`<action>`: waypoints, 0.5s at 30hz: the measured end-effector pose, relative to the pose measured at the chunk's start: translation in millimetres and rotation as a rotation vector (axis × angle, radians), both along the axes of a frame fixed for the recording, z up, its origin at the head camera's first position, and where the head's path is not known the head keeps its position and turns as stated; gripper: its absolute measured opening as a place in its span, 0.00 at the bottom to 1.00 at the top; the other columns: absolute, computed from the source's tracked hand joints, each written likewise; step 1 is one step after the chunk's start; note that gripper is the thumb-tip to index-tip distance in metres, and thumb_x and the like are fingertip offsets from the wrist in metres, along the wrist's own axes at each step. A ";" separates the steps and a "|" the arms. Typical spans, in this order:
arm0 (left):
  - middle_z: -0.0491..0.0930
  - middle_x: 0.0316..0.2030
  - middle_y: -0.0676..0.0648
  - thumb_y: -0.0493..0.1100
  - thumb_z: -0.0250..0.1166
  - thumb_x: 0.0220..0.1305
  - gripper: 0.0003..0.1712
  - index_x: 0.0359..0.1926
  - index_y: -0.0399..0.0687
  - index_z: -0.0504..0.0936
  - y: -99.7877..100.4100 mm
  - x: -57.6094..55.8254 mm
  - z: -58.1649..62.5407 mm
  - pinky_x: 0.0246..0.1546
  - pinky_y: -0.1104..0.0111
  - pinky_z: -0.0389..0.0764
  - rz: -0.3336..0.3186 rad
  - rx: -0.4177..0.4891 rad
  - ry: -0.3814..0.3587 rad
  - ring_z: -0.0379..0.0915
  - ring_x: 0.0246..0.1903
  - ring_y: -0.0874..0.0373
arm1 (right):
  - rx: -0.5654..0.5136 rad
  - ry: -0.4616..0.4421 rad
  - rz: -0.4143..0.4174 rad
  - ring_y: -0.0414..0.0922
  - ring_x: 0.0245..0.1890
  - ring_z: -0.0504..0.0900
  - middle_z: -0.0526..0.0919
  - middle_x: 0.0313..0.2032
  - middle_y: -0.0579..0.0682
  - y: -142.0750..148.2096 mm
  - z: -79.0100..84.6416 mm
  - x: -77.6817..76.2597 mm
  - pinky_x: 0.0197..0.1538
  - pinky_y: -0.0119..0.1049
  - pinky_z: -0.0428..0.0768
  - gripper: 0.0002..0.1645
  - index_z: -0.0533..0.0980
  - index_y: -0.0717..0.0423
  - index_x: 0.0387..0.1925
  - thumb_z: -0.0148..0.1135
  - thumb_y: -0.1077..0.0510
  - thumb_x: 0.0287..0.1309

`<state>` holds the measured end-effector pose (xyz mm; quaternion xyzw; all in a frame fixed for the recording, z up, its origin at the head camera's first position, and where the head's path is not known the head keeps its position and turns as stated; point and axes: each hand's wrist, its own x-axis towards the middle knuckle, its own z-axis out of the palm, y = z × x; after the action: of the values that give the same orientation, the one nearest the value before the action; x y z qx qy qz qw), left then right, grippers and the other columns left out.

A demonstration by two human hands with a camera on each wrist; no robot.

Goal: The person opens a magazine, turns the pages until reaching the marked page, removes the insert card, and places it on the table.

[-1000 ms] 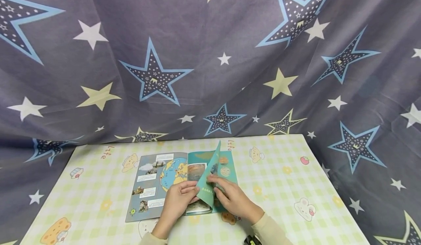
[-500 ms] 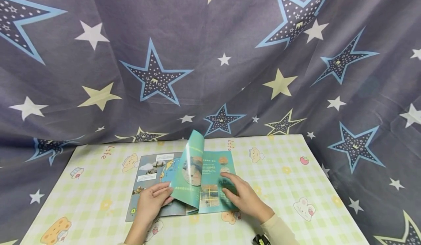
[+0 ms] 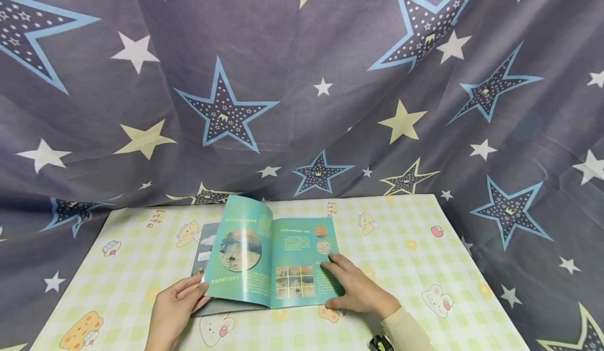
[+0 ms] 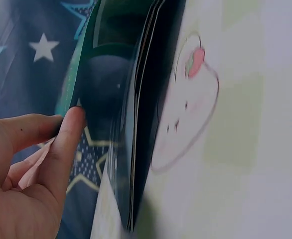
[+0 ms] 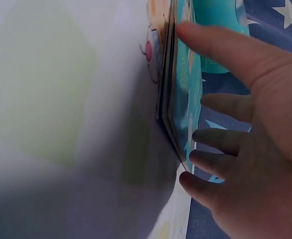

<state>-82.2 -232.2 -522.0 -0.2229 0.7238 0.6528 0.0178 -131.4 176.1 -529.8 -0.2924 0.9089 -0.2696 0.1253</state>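
An open magazine (image 3: 302,256) with teal pages lies on the table. My left hand (image 3: 176,306) pinches the outer lower corner of a raised teal page (image 3: 219,280) between thumb and fingers. That page curves up over the left side, with part of a grey page (image 3: 222,306) showing below it. In the left wrist view, the thumb and a finger of the left hand (image 4: 34,169) meet on the page's edge. My right hand (image 3: 358,288) is spread at the right edge of the right-hand page, fingertips on or near it. The right wrist view shows these fingers (image 5: 216,191) extended along the page edges.
A green-and-white checked cloth (image 3: 415,267) with cartoon prints covers the table. Behind and to the right hangs a dark curtain (image 3: 292,78) with stars. A small black object (image 3: 380,342) shows by the right sleeve (image 3: 406,330).
My left hand has moved left, carrying the teal page over from the right side and uncovering the right-hand page. My right hand has slid slightly right, towards the magazine's edge.
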 end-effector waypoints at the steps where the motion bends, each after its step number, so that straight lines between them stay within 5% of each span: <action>1: 0.87 0.42 0.42 0.38 0.70 0.65 0.27 0.61 0.28 0.76 -3.4 1.5 -0.9 0.41 0.68 0.88 0.001 -0.003 -0.007 0.86 0.35 0.60 | 0.004 -0.002 0.012 0.64 0.74 0.51 0.53 0.74 0.65 0.3 -0.8 0.1 0.69 0.65 0.65 0.52 0.61 0.58 0.74 0.74 0.42 0.56; 15: 0.86 0.38 0.37 0.35 0.67 0.67 0.25 0.59 0.20 0.73 -24.8 10.3 -11.7 0.36 0.68 0.89 0.012 -0.108 -0.082 0.86 0.33 0.57 | 0.045 0.023 0.043 0.64 0.73 0.52 0.55 0.74 0.62 1.0 -5.2 -0.4 0.69 0.66 0.63 0.48 0.65 0.54 0.72 0.71 0.38 0.58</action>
<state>-71.9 -257.1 -533.7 -0.2544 0.7552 0.6033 0.0316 -131.9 177.1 -535.0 -0.3120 0.9097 -0.2430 0.1269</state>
